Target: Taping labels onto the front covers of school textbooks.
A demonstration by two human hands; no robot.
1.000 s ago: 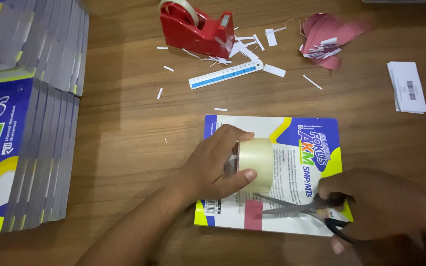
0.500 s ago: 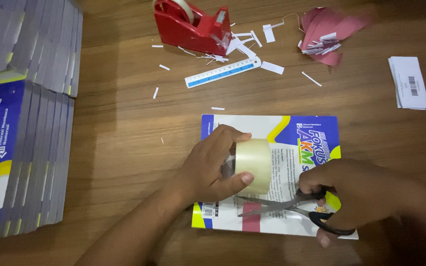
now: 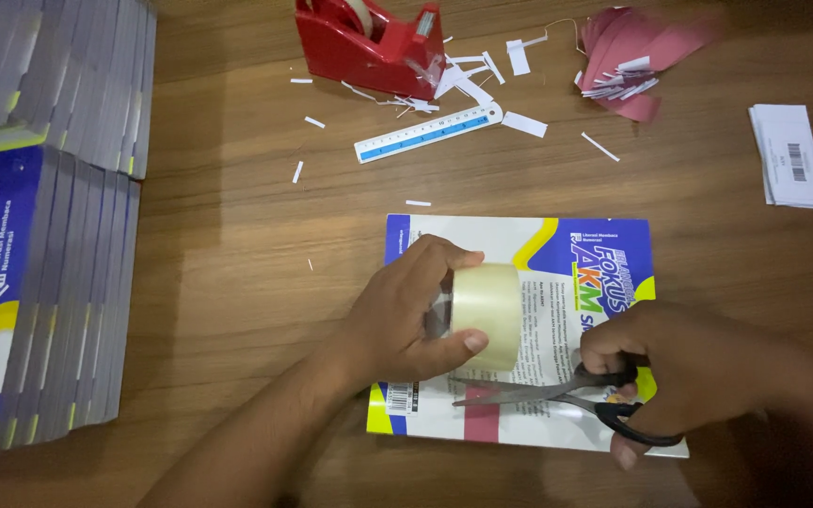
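Observation:
A white, blue and yellow book [image 3: 557, 254] lies flat on the wooden table [image 3: 237, 282]. My left hand [image 3: 406, 315] grips a roll of clear packing tape [image 3: 486, 315] standing on edge on the book. My right hand [image 3: 698, 372] holds black-handled scissors [image 3: 557, 393], blades pointing left, just below the roll. A pink strip [image 3: 482, 423] lies across the book's lower edge under the blades.
Stacks of similar books [image 3: 39, 235] fill the left side. A red tape dispenser [image 3: 369, 47], a ruler [image 3: 425, 134], white paper scraps [image 3: 468, 80] and pink paper pieces [image 3: 632, 56] lie at the back. A small white label stack [image 3: 788, 155] sits at the right.
My right hand has drawn the scissors a little to the left, toward the roll. My left hand and the tape roll stay in the same place on the book.

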